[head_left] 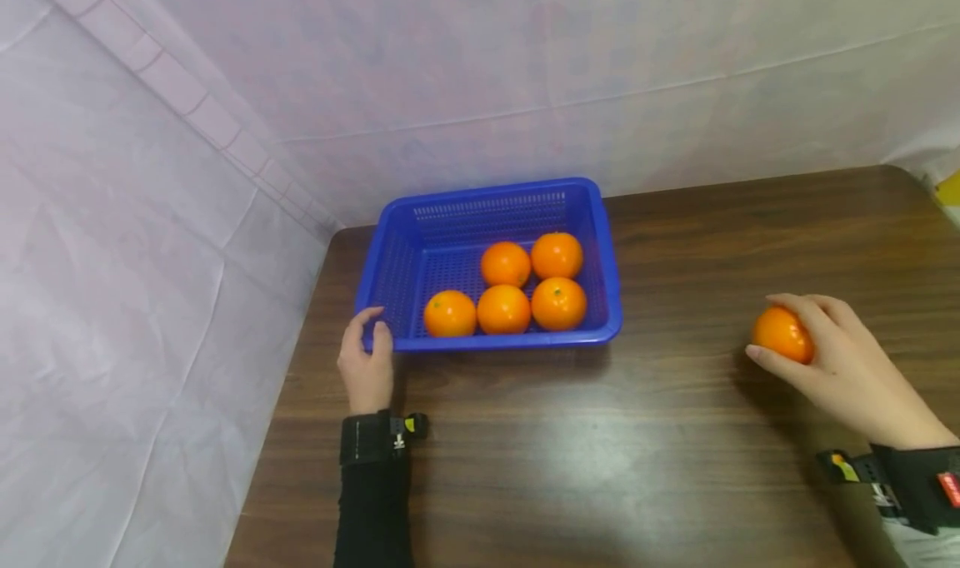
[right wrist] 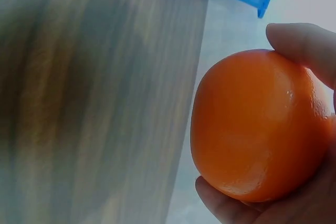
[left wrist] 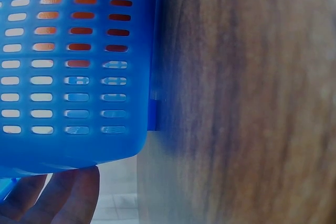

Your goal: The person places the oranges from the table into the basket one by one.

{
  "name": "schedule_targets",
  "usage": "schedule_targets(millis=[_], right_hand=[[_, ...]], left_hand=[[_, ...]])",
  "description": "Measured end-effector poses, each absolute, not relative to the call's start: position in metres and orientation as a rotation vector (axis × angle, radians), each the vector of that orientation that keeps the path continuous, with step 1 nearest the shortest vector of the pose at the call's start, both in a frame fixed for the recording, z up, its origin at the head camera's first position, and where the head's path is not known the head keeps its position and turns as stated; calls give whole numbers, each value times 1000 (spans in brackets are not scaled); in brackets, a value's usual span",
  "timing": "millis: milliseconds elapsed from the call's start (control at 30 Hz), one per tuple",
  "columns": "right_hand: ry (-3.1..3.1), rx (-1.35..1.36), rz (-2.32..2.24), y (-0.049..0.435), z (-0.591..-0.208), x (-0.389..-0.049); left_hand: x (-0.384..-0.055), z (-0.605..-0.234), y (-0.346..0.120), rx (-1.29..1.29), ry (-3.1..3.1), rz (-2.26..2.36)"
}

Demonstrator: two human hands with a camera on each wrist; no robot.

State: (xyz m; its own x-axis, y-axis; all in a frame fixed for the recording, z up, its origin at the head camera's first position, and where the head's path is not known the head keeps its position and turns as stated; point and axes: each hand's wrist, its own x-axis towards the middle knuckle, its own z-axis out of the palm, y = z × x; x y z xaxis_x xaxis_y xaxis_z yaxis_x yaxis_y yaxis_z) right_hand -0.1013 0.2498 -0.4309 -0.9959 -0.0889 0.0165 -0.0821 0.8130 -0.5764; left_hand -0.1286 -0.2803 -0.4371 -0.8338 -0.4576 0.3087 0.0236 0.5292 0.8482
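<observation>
A blue plastic basket [head_left: 495, 342] with slotted walls stands on the wooden table, several oranges [head_left: 504, 309] lying inside, mostly toward its right half. At its front left corner my left hand [head_left: 367, 368] grips the rim, thumb on the near side. From the left wrist, the fingers [left wrist: 79, 195] show against the basket's end, with orange visible through the slots [left wrist: 81, 31]. Off to the right, my right hand [head_left: 840, 368] holds a single orange [head_left: 783, 335] between thumb and fingers. The right wrist view shows this orange [right wrist: 257, 124] large and glossy, in front of the table edge.
The dark wooden table [head_left: 600, 468] runs back to a wall covered with pale sheeting [head_left: 525, 77]. More white sheeting [head_left: 112, 301] hangs along the left side. A yellow item [head_left: 949, 189] shows at the far right edge.
</observation>
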Motion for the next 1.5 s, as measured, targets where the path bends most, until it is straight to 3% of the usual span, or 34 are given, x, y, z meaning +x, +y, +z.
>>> schedule_targets(millis=[1500], right_hand=[[3067, -716, -942, 144, -352, -157]], left_hand=[[-130, -439, -281, 308, -2255, -1254]])
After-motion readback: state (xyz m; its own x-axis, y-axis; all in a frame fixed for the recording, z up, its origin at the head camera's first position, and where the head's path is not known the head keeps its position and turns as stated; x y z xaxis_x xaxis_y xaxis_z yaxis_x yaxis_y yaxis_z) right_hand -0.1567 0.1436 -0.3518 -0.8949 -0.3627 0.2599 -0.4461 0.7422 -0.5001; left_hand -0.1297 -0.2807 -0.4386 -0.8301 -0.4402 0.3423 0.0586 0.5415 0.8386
